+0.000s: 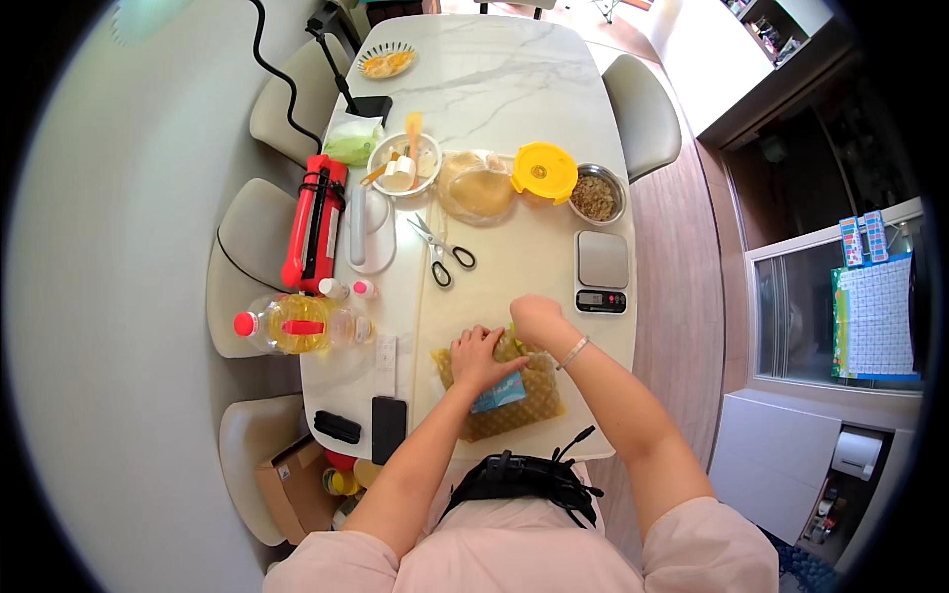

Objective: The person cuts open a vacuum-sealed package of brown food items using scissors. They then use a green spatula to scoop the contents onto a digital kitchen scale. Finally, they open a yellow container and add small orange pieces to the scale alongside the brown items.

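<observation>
A flat, brownish-yellow patterned packet (519, 419) with a blue label lies on the cream mat (511, 282) close to my body. My left hand (478, 359) rests on its upper left part, fingers spread. At the packet's top edge is my right hand (537, 322), its fingers curled; a bit of green shows just below it, and whether it grips this is hidden. Scissors (443, 252) with black-rimmed handles lie partly spread beyond my left hand. Farther off sits pale dough (478, 189) in clear plastic, beside a yellow-lidded container (545, 172).
A kitchen scale (601, 270) and a metal bowl of crumbly food (594, 194) stand at the right. At the left are a large oil bottle (296, 325), a red appliance (315, 230), small bottles, a black phone (389, 430) and a white bowl with utensils (404, 167).
</observation>
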